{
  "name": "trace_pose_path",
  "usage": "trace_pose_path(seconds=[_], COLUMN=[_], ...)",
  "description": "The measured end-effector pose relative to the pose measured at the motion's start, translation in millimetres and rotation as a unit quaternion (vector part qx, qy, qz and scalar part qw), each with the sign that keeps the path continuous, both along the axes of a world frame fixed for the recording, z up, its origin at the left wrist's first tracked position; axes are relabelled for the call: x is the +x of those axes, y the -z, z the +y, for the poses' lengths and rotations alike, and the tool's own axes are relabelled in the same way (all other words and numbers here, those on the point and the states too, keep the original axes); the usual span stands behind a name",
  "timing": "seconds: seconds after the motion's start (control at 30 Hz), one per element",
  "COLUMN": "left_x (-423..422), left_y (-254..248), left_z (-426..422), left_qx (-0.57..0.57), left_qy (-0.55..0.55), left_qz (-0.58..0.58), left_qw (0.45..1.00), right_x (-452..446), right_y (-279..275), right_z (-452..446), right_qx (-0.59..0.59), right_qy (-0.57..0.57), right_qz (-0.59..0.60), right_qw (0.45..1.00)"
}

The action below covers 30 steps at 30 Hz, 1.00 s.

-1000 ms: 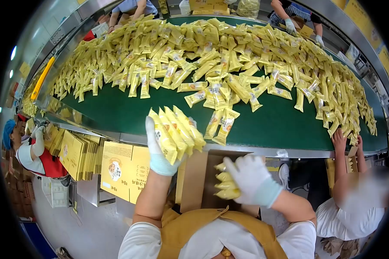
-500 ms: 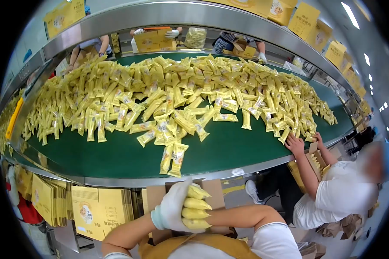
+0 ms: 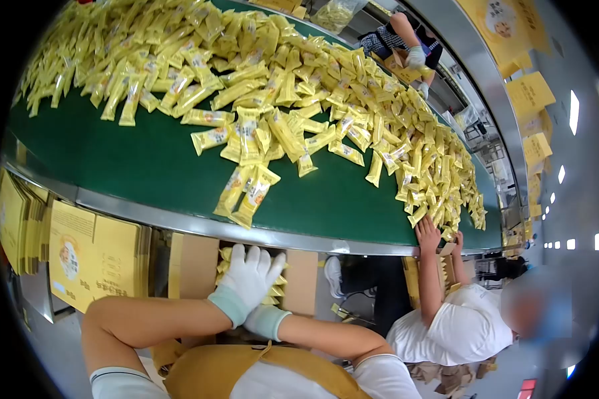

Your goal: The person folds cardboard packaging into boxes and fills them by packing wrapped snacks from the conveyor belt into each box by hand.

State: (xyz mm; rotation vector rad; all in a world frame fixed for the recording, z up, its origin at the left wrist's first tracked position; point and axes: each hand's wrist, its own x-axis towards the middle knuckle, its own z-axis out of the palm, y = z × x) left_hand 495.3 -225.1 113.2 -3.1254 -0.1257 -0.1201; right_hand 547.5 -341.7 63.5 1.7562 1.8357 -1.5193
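Note:
An open carton [image 3: 303, 282] stands below the belt's near edge, with yellow packets [image 3: 279, 280] lined up inside it. Over these packets lies my left hand [image 3: 251, 274], in a white glove, its fingers apart and pointing away from me. My right hand [image 3: 266, 322], also gloved, is at the carton's near side, crossed under the left one; only its cuff and a little of the glove show, and its fingers are hidden. Two loose packets [image 3: 251, 195] lie at the near end of a big heap of packets [image 3: 279, 60] on the green belt [image 3: 146, 173].
Flat printed cartons [image 3: 93, 256] stand stacked at the left. To the right a co-worker [image 3: 456, 319] reaches onto the belt beside another carton. Across the belt another person's gloved hand [image 3: 416, 58] is at a box. A metal rail [image 3: 180, 223] edges the belt.
The view has swung right. My left hand, which held a row of packets, has come down onto the carton's packets. My right hand has moved under it, and its packets are out of sight.

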Motion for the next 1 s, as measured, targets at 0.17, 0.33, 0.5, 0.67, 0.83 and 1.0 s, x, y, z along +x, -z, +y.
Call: trace_pose_path(seconds=[0.17,0.33,0.5,0.67,0.83,1.0], left_x=[27.0,41.8,35.5,46.0,45.8,107.5], left_y=[50.7,77.2,52.3,-113.0,-85.5,4.3], left_z=[-15.4,-9.2,12.1,103.2,163.1,132.5], left_qx=[0.118,0.067,-0.075,-0.381,-0.503,-0.144], left_qy=[0.007,0.037,0.066,0.148,-0.061,-0.173], left_qz=[0.156,0.261,0.328,0.482,0.133,0.071], left_qw=[0.981,0.962,0.939,0.775,0.852,0.972], right_x=[-9.9,-8.8,10.5,109.6,193.2,232.7], right_y=[-16.3,-33.8,-24.2,-123.4,-122.0,-54.6], right_z=[25.6,39.3,19.3,19.5,61.3,182.4], right_qx=[-0.120,-0.090,0.062,0.188,0.356,0.468], right_qy=[-0.009,-0.140,-0.136,0.109,0.433,0.258], right_qz=[-0.142,-0.205,-0.147,0.217,0.056,-0.285], right_qw=[0.982,0.964,0.978,0.952,0.826,0.796])
